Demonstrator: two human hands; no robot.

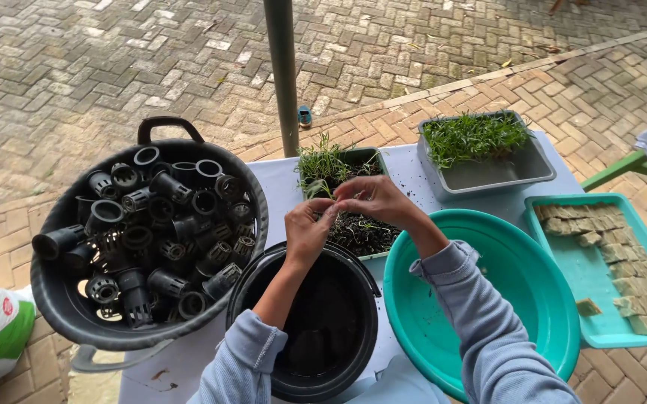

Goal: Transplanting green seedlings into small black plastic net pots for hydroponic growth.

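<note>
Both hands meet above the dark rectangular seedling tray [361,232], just behind the black plastic bucket [310,329]. Left hand [307,233] and right hand [376,200] fingertips pinch one thin green seedling [321,188] between them, stem roughly upright, left hand slightly nearer.

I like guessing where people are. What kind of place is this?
Probably an outdoor gardening spot, a table set on a brick-paved yard. Grey and dark trays of green seedlings, a black plastic basket of small black net pots, and both hands, left hand and right hand, pinching one seedling, suggest planting work.
</note>
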